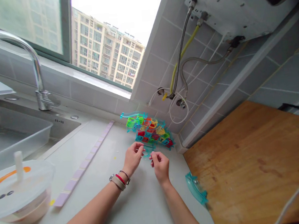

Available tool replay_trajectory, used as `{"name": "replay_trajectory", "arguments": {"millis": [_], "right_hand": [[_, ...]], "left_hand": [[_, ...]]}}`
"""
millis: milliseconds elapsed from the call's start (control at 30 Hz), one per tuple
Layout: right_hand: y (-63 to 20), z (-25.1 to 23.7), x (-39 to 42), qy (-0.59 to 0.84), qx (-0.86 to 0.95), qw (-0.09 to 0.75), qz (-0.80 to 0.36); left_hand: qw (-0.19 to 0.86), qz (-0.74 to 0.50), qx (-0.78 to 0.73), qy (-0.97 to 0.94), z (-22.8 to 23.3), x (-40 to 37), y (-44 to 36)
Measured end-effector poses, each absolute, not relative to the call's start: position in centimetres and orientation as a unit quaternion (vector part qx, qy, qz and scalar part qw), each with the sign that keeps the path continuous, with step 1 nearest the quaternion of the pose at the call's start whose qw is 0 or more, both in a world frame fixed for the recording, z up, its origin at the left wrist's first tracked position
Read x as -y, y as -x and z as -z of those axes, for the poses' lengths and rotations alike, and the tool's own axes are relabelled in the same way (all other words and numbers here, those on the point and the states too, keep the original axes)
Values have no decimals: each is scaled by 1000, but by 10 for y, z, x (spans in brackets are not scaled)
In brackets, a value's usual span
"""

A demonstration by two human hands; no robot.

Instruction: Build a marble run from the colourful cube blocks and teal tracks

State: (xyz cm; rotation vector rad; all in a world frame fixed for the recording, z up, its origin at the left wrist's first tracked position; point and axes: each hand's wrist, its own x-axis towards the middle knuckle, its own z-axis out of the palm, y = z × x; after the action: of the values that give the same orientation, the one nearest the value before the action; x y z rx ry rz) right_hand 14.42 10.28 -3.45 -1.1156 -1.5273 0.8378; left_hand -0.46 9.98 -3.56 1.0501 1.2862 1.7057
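We work at a pale table in a grey-tiled kitchen corner under a window. Our left hand and right hand each pinch an end of a small teal plastic piece, just in front of the colourful block structure. Right of the structure lies a wooden board, with a teal curved piece at its near edge; far left of it are the sink and faucet.
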Motion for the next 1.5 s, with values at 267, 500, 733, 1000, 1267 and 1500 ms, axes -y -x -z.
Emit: {"name": "replay_trajectory", "arguments": {"millis": [267,500,733,1000,1267,1500], "right_hand": [[-149,66,-76,411,683,472,-376],[-148,62,-77,399,699,449,-387],[-146,60,-77,395,711,438,-382],[-144,62,-77,408,692,460,-378],[-94,4,-158,497,542,407,-542],[-43,-7,-213,526,517,390,-551]], "left_hand": [[184,-674,-647,-306,35,-160,84],[222,-621,-663,-355,26,-190,105],[144,-593,-701,-370,17,-189,117],[119,-588,-702,-383,8,-184,122],[156,-595,-686,-388,17,-187,115],[162,-595,-679,-399,22,-188,110]]}}
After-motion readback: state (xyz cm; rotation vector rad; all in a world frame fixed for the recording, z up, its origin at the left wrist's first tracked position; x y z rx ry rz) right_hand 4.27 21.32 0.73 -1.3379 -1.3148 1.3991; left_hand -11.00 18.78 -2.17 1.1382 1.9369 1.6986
